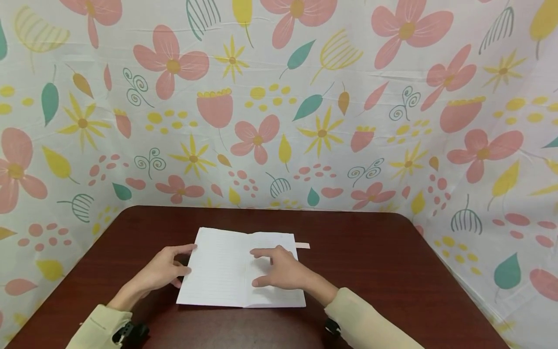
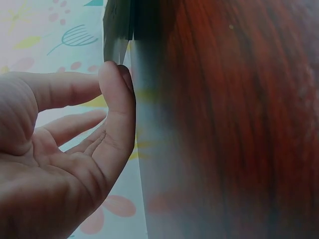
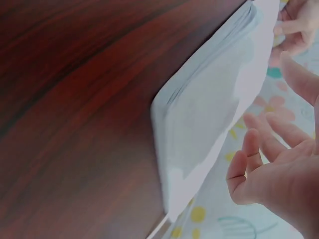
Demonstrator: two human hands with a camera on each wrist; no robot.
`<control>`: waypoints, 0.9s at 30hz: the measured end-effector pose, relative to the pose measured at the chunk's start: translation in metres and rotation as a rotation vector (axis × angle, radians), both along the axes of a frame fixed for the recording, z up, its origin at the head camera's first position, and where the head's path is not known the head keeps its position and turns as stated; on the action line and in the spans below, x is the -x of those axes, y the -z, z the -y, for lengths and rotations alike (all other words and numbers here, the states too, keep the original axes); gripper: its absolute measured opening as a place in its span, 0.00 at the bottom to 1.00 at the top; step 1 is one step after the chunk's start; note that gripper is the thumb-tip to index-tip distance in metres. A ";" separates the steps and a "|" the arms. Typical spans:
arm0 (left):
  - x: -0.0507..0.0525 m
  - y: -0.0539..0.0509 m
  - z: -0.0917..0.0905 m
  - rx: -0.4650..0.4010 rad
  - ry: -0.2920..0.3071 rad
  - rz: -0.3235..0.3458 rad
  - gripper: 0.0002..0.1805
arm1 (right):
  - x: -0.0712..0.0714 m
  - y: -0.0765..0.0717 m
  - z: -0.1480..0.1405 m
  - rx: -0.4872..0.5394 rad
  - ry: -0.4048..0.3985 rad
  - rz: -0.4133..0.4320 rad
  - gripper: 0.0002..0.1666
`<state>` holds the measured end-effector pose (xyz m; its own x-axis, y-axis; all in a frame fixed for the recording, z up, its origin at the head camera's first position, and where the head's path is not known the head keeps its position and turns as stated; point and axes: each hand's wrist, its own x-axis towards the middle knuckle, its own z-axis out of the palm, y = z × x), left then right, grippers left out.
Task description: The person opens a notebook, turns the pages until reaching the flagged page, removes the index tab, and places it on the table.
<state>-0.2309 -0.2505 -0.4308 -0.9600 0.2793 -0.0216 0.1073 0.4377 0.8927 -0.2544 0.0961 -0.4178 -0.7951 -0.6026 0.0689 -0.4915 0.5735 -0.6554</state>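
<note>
A notebook (image 1: 218, 271) lies spread on the table, with faint ruled lines on its left page. At its left edge my left hand (image 1: 159, 271) grips the border between thumb and fingers; the left wrist view shows the fingertips (image 2: 117, 82) meeting at the notebook's edge (image 2: 117, 30). Over the right page hovers my right hand (image 1: 283, 271), thumb and forefinger spread apart with nothing between them. In the right wrist view, that hand (image 3: 279, 164) appears apart from the pages (image 3: 209, 119), its fingers loosely bent.
A pale strip (image 1: 302, 245) sticks out past the notebook's right edge. The dark reddish-brown table (image 1: 370, 261) has rounded far corners. Behind it and along the sides hangs a white cloth (image 1: 270, 160) printed with flowers and leaves.
</note>
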 end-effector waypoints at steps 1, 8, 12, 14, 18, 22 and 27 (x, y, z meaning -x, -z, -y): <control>0.000 0.000 0.000 0.000 0.000 0.004 0.34 | 0.000 0.000 -0.006 0.008 0.001 -0.002 0.42; 0.000 0.001 0.003 -0.005 0.011 0.034 0.33 | -0.001 0.001 -0.047 -0.007 0.034 -0.020 0.44; -0.001 0.001 0.004 -0.005 0.031 0.035 0.34 | -0.004 0.001 -0.067 -0.047 0.039 -0.050 0.45; -0.001 0.001 0.004 -0.003 0.031 0.037 0.34 | -0.006 0.002 -0.076 -0.072 0.046 -0.054 0.46; -0.001 0.002 0.004 0.004 0.020 0.041 0.34 | -0.009 0.005 -0.089 -0.120 0.058 -0.051 0.47; -0.001 0.002 0.003 0.005 0.022 0.037 0.34 | -0.010 0.009 -0.099 -0.150 0.063 -0.035 0.47; -0.001 0.002 0.001 -0.004 0.032 0.040 0.34 | -0.012 0.011 -0.108 -0.164 0.074 -0.010 0.49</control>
